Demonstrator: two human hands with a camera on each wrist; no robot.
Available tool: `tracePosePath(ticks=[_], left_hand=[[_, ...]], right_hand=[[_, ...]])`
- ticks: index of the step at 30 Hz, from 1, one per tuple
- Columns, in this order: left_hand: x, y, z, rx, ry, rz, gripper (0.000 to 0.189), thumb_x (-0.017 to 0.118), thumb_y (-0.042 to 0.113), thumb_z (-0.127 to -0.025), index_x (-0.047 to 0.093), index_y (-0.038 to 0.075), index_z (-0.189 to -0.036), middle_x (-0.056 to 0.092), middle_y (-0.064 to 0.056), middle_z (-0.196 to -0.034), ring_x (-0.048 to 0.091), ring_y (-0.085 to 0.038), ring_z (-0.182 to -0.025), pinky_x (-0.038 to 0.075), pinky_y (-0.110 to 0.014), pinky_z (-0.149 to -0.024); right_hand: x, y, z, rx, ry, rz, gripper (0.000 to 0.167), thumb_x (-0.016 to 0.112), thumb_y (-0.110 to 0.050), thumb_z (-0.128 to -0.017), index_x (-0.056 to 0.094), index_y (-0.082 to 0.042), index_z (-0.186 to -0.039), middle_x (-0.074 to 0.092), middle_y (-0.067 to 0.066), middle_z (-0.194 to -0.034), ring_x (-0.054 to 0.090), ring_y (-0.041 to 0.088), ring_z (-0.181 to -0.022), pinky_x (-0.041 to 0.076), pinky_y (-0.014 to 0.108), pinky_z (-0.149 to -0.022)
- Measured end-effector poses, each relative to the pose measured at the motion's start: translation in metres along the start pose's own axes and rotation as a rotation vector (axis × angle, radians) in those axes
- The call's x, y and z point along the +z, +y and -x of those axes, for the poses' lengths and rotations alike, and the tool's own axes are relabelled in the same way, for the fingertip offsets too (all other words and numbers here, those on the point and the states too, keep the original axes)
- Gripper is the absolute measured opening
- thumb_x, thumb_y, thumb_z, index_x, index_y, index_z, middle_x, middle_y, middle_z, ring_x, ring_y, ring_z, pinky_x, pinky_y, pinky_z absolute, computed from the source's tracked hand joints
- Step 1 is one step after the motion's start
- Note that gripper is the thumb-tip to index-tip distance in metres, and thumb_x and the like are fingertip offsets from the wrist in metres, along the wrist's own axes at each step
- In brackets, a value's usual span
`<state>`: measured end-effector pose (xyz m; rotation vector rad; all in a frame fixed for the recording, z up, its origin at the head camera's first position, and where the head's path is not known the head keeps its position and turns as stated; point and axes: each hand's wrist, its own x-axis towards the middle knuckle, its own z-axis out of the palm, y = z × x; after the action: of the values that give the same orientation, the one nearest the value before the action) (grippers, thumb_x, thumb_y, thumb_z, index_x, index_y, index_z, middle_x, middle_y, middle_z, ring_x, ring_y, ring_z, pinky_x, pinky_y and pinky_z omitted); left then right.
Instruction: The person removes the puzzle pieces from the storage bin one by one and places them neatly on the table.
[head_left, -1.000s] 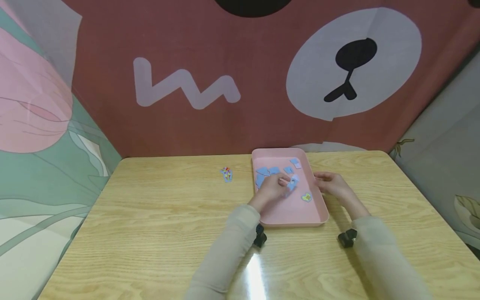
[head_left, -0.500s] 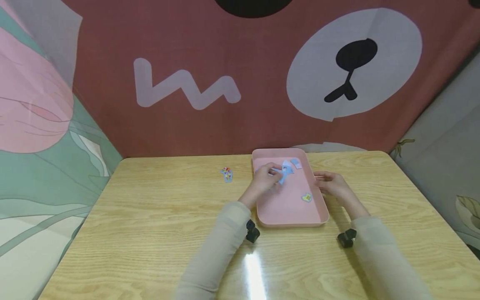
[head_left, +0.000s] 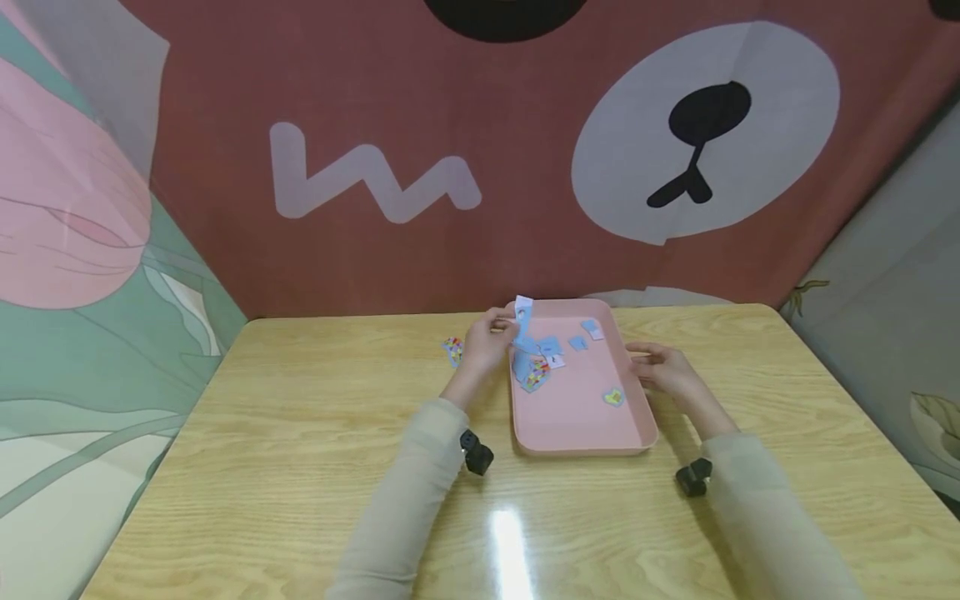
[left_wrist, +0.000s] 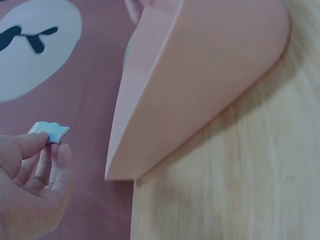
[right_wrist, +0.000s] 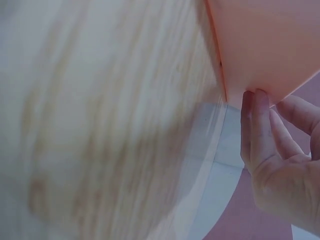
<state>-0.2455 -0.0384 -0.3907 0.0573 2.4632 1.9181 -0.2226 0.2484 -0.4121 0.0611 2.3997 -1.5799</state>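
My left hand (head_left: 486, 340) is above the far left corner of a pink tray (head_left: 577, 429), pinching a light blue puzzle piece (head_left: 523, 312) between thumb and fingers. In the left wrist view the same puzzle piece (left_wrist: 51, 131) shows a wavy edge. My right hand (head_left: 667, 369) rests its fingertips against the tray's right side. The right wrist view has those fingers (right_wrist: 261, 125) touching the outer wall of the tray (right_wrist: 265, 55), fairly straight. Inside the tray, several blue pieces (head_left: 549, 345) cluster at the left, one of them with a multicoloured pattern (head_left: 537, 375).
A yellow-and-green piece (head_left: 613, 397) lies apart at the tray's right, with blue pieces (head_left: 592, 328) farther back. Left of the tray, a colourful piece (head_left: 453, 348) lies on the wooden table (head_left: 300, 467), partly behind my left hand. A printed cloth (head_left: 525, 250) hangs at the table's back edge.
My left hand has moved left and away from me, from over the tray's middle to its far left edge, carrying the blue puzzle piece. The right hand has stayed at the tray's side.
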Motion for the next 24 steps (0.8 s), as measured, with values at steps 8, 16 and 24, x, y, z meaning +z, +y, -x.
tracePosePath(ticks=[8, 16, 24], left_hand=[[-0.028, -0.008, -0.004, -0.035, 0.066, 0.056, 0.030, 0.058, 0.009, -0.094, 0.057, 0.002, -0.123, 0.062, -0.020, -0.117, 0.065, -0.035, -0.102, 0.055, -0.042, -0.092], [-0.051, -0.018, -0.001, -0.038, 0.104, 0.010, 0.031, 0.059, 0.008, -0.094, 0.057, 0.001, -0.124, 0.062, -0.021, -0.117, 0.066, -0.035, -0.102, 0.056, -0.043, -0.091], [-0.072, -0.028, 0.003, -0.067, 0.117, -0.031, 0.036, 0.059, 0.006, -0.093, 0.054, 0.000, -0.127, 0.060, -0.020, -0.122, 0.065, -0.035, -0.103, 0.056, -0.040, -0.092]], right_hand=[[0.000, 0.003, -0.001, 0.018, 0.002, 0.013, 0.054, 0.052, -0.008, -0.096, 0.032, 0.007, -0.144, 0.048, 0.033, -0.130, 0.060, -0.007, -0.081, 0.055, 0.015, -0.077], [-0.002, 0.004, -0.002, 0.021, 0.006, 0.026, 0.054, 0.052, -0.009, -0.096, 0.034, 0.005, -0.144, 0.049, 0.031, -0.131, 0.058, -0.008, -0.081, 0.054, 0.014, -0.076], [-0.001, 0.003, -0.003, 0.024, 0.000, 0.035, 0.054, 0.052, -0.010, -0.096, 0.033, 0.006, -0.144, 0.049, 0.031, -0.131, 0.058, -0.007, -0.081, 0.054, 0.014, -0.075]])
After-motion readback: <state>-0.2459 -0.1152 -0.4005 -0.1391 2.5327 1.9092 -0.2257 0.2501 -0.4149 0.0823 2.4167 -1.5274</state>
